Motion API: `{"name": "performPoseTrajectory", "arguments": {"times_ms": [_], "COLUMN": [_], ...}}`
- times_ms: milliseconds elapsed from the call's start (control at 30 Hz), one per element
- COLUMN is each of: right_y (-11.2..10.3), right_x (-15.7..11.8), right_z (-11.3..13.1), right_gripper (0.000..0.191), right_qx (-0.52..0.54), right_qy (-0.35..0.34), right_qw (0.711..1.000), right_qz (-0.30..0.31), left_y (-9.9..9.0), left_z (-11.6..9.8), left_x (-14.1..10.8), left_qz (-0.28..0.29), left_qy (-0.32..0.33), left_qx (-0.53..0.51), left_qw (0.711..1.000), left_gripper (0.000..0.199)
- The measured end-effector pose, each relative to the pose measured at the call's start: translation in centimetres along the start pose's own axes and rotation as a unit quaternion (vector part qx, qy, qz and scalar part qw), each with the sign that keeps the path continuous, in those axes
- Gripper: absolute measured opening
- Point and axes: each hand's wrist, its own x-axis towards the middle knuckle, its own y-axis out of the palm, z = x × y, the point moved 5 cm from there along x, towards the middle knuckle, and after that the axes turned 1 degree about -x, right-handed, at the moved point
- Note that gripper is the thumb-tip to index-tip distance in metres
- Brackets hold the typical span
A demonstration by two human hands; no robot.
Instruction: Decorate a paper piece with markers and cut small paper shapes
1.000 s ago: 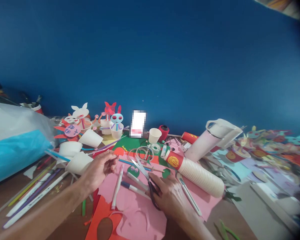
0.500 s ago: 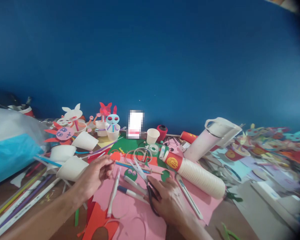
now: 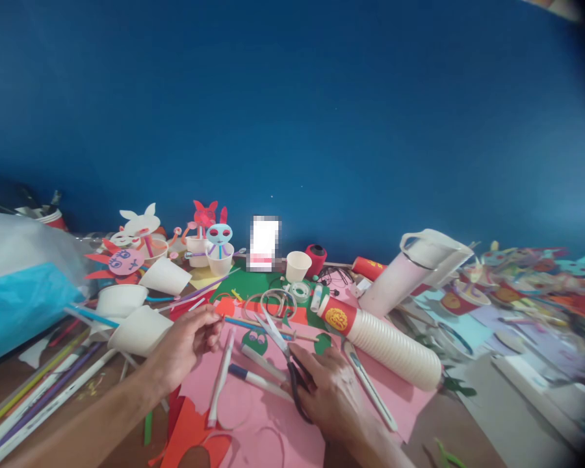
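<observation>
My left hand (image 3: 188, 344) hangs above the far edge of a pink paper sheet (image 3: 258, 422), its pinched fingertips at the end of a thin blue straw (image 3: 253, 325). My right hand (image 3: 326, 393) rests over the black handles of a pair of steel scissors (image 3: 275, 335), and its fingers hide part of the handles. The scissor blades point up and to the left across the paper. Close to the scissors lie a white marker (image 3: 220, 383) and a blue-capped marker (image 3: 258, 382).
A stack of white paper cups (image 3: 390, 348) lies to the right of my right hand, beside a utility knife (image 3: 368, 387). White cups (image 3: 140, 330) and straws lie at the left. Paper-cup figures (image 3: 219, 247), a white jug (image 3: 414, 270) and a plastic bag (image 3: 19, 286) stand around the table.
The view has shifted slightly, so the table sits further left. My left hand has lowered a little, and my right hand stays on the scissors.
</observation>
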Motion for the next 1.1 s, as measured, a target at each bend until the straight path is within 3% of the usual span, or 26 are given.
{"name": "performPoseTrajectory", "arguments": {"times_ms": [300,500,733,867,1100], "right_y": [-1.2,-3.3,-3.3,-3.1,-2.2], "right_x": [0.8,6.2,12.9,14.4,14.8], "right_z": [0.1,-0.7,-1.6,-1.8,-2.4], "right_gripper": [0.043,0.038,0.041,0.040,0.041], "right_qx": [0.012,0.034,0.017,-0.024,-0.056], "right_qy": [0.019,0.073,0.122,0.144,0.151], "right_qw": [1.000,0.997,0.991,0.987,0.985], "right_qz": [-0.017,-0.006,-0.058,-0.067,-0.065], "left_y": [-0.3,-0.5,-0.9,-1.2,-1.5], "left_z": [0.2,0.3,0.3,0.4,0.7], "left_x": [0.1,0.2,0.5,0.8,1.1], "left_qz": [0.002,-0.009,-0.047,-0.048,-0.055], "left_qy": [0.002,0.002,-0.019,-0.020,-0.023], "left_qx": [-0.001,0.009,-0.013,-0.006,-0.002], "left_qw": [1.000,1.000,0.999,0.999,0.998], "left_gripper": [0.012,0.010,0.013,0.013,0.012]}}
